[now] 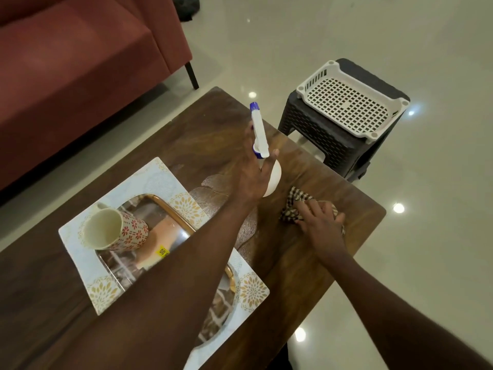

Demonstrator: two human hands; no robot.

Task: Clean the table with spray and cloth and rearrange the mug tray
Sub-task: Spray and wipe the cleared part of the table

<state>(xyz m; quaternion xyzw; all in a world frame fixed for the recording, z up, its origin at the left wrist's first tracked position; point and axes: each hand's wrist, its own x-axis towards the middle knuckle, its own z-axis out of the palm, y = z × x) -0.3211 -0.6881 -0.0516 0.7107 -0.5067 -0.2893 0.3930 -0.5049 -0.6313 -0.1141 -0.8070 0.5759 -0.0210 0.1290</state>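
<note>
Grips the spray bottle (260, 129) in the left hand (250, 177) above the table (208, 129), at 1 o'clock from the tray (173, 210), nozzle aimed toward 12. Presses the checked cloth (292, 206) onto the wood with the right hand (322, 222), at 4 o'clock from the bottle, fingers seemingly flat. Has the mug (114, 229) on the tray's 10 o'clock end

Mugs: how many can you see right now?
1. The floral mug sits on the mirrored tray beside the left forearm, which covers part of the tray, so another may be hidden.
</note>
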